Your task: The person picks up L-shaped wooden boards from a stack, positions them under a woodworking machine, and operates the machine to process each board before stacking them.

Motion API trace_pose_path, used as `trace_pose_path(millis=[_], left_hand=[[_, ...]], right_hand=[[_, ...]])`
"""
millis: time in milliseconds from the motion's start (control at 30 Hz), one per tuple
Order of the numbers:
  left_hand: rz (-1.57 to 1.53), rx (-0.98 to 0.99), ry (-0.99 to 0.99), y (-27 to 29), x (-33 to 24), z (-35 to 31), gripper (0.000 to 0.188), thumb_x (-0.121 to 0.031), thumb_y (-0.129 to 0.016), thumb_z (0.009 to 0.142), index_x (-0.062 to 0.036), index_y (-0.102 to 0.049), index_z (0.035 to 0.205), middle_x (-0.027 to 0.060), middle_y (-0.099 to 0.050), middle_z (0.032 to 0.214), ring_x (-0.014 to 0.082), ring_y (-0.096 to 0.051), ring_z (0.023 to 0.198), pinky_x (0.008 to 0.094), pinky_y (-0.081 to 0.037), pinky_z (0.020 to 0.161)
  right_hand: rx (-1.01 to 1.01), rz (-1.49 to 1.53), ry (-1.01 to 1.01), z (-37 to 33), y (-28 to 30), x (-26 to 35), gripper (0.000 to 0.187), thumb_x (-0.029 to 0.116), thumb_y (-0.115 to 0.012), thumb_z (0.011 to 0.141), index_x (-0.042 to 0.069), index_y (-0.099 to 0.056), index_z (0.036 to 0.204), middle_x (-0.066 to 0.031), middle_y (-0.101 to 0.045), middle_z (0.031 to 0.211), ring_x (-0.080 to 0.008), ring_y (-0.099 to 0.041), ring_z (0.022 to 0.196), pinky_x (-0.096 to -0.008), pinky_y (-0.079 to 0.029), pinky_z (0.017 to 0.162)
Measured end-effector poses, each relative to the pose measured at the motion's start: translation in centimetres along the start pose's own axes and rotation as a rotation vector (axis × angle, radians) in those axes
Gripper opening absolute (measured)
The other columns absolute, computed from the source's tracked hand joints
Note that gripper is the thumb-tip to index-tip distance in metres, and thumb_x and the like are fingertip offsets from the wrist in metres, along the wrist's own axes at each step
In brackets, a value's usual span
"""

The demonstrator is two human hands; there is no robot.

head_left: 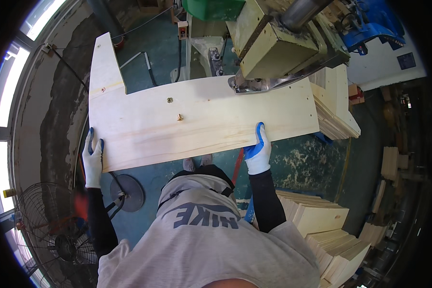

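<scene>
Grey shirt fabric [201, 249] fills the lower middle of the view, and from it two dark-sleeved forearms are stretched toward a large pale wooden panel [201, 120], which serves as the landmark for everything else. At the panel's near left corner the left hand [92, 161], in a white glove with blue fingertips, is clasped around the edge, the fingers lying along the left side. At the panel's near edge, right of its middle, the right hand [258, 151] is clamped on the board, gloved the same way, with the blue fingers laid flat on the top face. The panel is held level above a teal floor [302, 163], and a narrow arm of it is seen running away at the far left corner. Two small brass fittings [174, 108] are set in the panel's top face, near its middle. Over the panel's far edge, toward the right, the head of a beige machine [273, 48] is positioned, its metal foot just above or on the wood; contact cannot be told. Beyond the panel's right end, stacked boards [336, 110] are seen. Nearer than the panel, to the right, further stacks of pale boards [321, 225] are piled, and nearer to the left a floor fan [53, 230] is stood.
</scene>
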State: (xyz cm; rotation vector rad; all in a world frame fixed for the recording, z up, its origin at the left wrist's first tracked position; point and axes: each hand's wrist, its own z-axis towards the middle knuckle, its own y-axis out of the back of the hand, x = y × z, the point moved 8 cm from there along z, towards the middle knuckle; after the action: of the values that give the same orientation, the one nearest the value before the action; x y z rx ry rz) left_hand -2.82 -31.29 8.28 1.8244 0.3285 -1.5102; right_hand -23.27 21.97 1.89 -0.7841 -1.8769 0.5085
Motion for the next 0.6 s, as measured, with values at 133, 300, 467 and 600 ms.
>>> trace_pose_path(millis=[133, 300, 467, 600], left_hand=[[0.112, -0.004, -0.029, -0.4, -0.1, 0.8, 0.051, -0.005, -0.058, 0.103, 0.0031, -0.044, 0.151, 0.0059, -0.051, 0.151, 0.0066, -0.053, 0.121, 0.0199, -0.042, 0.102], [0.003, 0.007, 0.042, 0.1, 0.1, 0.8, 0.051, -0.007, -0.059, 0.103, 0.0024, -0.044, 0.151, 0.0039, -0.054, 0.147, 0.0036, -0.053, 0.115, 0.0176, -0.043, 0.097], [0.046, -0.041, -0.045, 0.5, 0.0, 0.1, 0.05, -0.008, -0.06, 0.103, 0.0006, -0.046, 0.151, -0.0011, -0.059, 0.136, 0.0004, -0.051, 0.088, 0.015, -0.044, 0.08], [0.097, -0.046, 0.005, 1.0, 0.6, -1.0, 0.051, -0.008, -0.06, 0.103, 0.0002, -0.046, 0.151, -0.0025, -0.06, 0.132, 0.0007, -0.049, 0.084, 0.0152, -0.044, 0.077]], right_hand=[[-0.036, -0.048, 0.049, 1.1, 0.2, -0.3, 0.041, 0.031, -0.056, 0.105, 0.007, -0.054, 0.139, -0.0048, -0.062, 0.131, -0.0207, -0.06, 0.121, -0.0387, -0.05, 0.101], [0.018, -0.013, 0.027, 0.1, -0.3, -0.7, 0.043, 0.032, -0.053, 0.107, 0.006, -0.052, 0.142, -0.006, -0.06, 0.135, -0.0222, -0.058, 0.125, -0.0403, -0.048, 0.104], [0.048, -0.022, -0.014, 0.3, 0.1, -1.0, 0.045, 0.032, -0.053, 0.107, 0.006, -0.051, 0.143, -0.0063, -0.058, 0.138, -0.0228, -0.056, 0.128, -0.0411, -0.046, 0.107], [0.005, -0.061, -0.025, -0.2, -0.5, -0.6, 0.045, 0.033, -0.054, 0.106, 0.006, -0.051, 0.143, -0.006, -0.058, 0.138, -0.0221, -0.057, 0.127, -0.0401, -0.047, 0.106]])
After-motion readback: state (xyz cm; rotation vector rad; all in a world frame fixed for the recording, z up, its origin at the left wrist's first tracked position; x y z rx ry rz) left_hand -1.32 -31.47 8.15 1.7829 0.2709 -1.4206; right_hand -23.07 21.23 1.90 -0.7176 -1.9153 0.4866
